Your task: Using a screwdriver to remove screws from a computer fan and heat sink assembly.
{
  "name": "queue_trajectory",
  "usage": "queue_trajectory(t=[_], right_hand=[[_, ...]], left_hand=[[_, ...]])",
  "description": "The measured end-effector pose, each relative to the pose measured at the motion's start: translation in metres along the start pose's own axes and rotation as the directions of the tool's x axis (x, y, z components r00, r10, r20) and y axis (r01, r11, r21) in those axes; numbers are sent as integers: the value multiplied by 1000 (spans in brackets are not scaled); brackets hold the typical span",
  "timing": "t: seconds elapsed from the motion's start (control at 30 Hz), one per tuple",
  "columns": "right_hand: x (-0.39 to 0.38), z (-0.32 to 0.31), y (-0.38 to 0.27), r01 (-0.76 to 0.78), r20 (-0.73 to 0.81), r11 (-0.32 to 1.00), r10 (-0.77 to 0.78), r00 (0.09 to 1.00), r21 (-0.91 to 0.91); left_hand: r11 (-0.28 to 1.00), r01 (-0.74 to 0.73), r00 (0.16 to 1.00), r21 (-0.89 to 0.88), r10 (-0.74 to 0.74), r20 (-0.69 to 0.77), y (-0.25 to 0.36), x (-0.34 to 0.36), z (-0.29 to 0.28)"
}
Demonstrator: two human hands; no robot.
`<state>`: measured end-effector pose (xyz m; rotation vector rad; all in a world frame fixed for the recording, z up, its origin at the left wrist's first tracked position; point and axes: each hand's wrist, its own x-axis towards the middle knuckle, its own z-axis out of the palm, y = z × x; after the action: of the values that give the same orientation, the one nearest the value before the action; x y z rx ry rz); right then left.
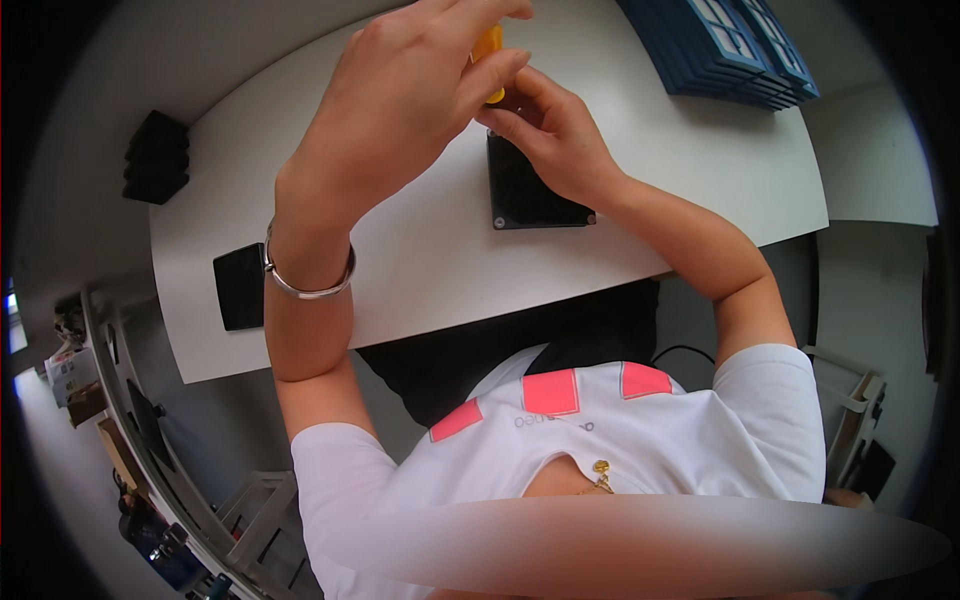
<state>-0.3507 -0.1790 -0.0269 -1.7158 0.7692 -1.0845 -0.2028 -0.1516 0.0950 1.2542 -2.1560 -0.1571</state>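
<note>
My left hand (405,95) is raised at the top of the view, its thumb and fingers closed round a yellow object (489,45) that looks like a tool handle. Just below and to its right, my right hand (560,140) makes a pinch by the object's lower end. What sits between those fingertips is too hidden to name. Under the right hand, a flat black square box or plate (530,195) with round fasteners at its near corners is on the white table (430,260). Its far part is covered by my hand.
Blue stacked bins (715,60) stand at the far right of the table. A dark flat thing (238,287) lies near the left edge, beside my forearm. Black stacked pieces (157,157) are at the far left. Behind the left side runs a cluttered shelf (150,430).
</note>
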Motion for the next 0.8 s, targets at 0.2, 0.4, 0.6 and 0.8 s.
queue_trajectory(t=[0.2, 0.4, 0.6, 0.8], right_hand=[[0, 2, -11, 51, -1, 985, -52, 999, -164], [2, -3, -3, -14, 37, 1000, 15, 999, -4], [-1, 0, -11, -37, 7, 991, 38, 999, -130], [-1, -1, -4, -17, 14, 995, 19, 1000, -97]], left_hand=[[997, -77, 997, -16, 77, 25, -28, -3, -13], [989, -84, 995, 122, 77, 56, -7, -10, -13], [981, -43, 995, 190, 25, 96, -4, -8, -11], [960, -281, 959, -15, 280, -42, -27, -5, -1]])
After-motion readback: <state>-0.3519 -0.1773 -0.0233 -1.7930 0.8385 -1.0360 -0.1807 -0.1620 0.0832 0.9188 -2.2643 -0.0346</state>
